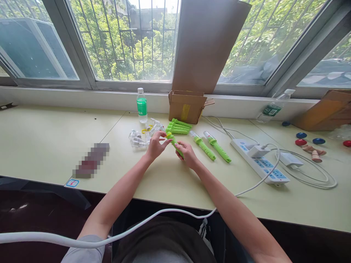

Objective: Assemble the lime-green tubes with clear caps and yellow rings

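White cable (41, 237); forearms (131, 179) converge; left hand (157, 147) pinches, right hand (188, 153) grips a green tube (174, 141).

Bright green, that held tube (173, 141), yellow at its collar (168, 134); pale yellow counter (41, 142), white power strip (257, 163), blue sockets (278, 175)!

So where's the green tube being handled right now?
Head view, centre: the green tube is held by the left hand and right hand, just left of the two clear-topped tubes.

Daylight enters through grey-framed windows (128, 44) above a pale yellow table (35, 142).
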A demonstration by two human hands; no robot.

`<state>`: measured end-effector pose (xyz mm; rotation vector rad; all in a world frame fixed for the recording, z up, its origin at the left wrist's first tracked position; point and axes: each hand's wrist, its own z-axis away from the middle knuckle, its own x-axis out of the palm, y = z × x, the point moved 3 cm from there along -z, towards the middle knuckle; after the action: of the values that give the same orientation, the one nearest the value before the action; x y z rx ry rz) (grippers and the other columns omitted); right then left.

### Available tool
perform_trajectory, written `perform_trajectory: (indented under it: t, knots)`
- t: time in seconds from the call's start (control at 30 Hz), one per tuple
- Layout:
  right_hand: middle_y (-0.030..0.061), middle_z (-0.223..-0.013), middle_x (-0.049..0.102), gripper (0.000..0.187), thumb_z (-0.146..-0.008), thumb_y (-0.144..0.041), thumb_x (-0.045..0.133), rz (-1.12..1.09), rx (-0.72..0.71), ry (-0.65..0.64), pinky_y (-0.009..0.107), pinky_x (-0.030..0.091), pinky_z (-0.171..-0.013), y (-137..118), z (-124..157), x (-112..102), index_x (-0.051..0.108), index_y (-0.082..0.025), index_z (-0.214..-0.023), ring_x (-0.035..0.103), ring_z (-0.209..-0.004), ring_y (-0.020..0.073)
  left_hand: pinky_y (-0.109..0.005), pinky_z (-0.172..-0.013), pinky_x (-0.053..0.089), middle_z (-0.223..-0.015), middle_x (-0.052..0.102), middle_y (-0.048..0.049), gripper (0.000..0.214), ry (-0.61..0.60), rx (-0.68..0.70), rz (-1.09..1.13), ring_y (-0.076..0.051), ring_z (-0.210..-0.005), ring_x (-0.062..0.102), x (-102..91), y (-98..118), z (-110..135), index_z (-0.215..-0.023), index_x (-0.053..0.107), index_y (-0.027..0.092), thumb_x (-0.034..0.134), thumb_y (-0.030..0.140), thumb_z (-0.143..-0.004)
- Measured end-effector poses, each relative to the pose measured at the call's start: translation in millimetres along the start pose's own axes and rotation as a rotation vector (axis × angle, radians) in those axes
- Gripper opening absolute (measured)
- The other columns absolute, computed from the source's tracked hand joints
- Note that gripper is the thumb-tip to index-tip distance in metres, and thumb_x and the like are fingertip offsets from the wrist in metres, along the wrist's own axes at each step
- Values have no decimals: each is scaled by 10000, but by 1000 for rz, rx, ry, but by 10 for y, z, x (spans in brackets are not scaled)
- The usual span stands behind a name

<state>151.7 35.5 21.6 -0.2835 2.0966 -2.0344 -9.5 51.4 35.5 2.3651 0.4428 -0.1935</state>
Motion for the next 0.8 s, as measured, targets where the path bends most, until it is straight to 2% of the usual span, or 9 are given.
perform_trajectory:
  t: [0.13, 0.37, 0.63, 0.8]
  knots:
    - [-71, -473, 488, 460, -667, -473, 685, -32, 23, -3, 192, 216, -345, 10, -6, 8, 506, -204, -993, 313, -350, 62, -318, -709, 624, -922, 568, -36, 338, 3, -4, 23, -128, -840, 615, -6, 23, -2, -921, 515, 184, 688, 406, -733]
    - [-55, -494, 526, 418, -661, -476, 685, -77, 61, -35, 190, 197, -331, 34, -16, 2, 507, -204, -924, 321, -339, 57, -303, -688, 622, -939, 573, -45, 324, 11, -17, 5, -124, -823, 625, -9, -1, 4, -880, 512, 170, 674, 415, -744]
    - [-8, -623, 588, 309, -698, -445, 662, -169, 50, -59, 214, 156, -328, -26, -16, -11, 562, -185, -833, 337, -337, 44, -327, -708, 619, -937, 578, -44, 444, -16, -20, -1, -141, -872, 606, 11, -17, 12, -966, 508, 185, 741, 415, -667]
    - [-3, -610, 582, 289, -696, -421, 667, -217, 98, -76, 213, 150, -332, -11, -19, -24, 569, -176, -814, 348, -339, 45, -312, -706, 618, -932, 579, -39, 388, -26, -27, 28, -130, -853, 609, 10, -38, 2, -943, 520, 183, 723, 400, -693]
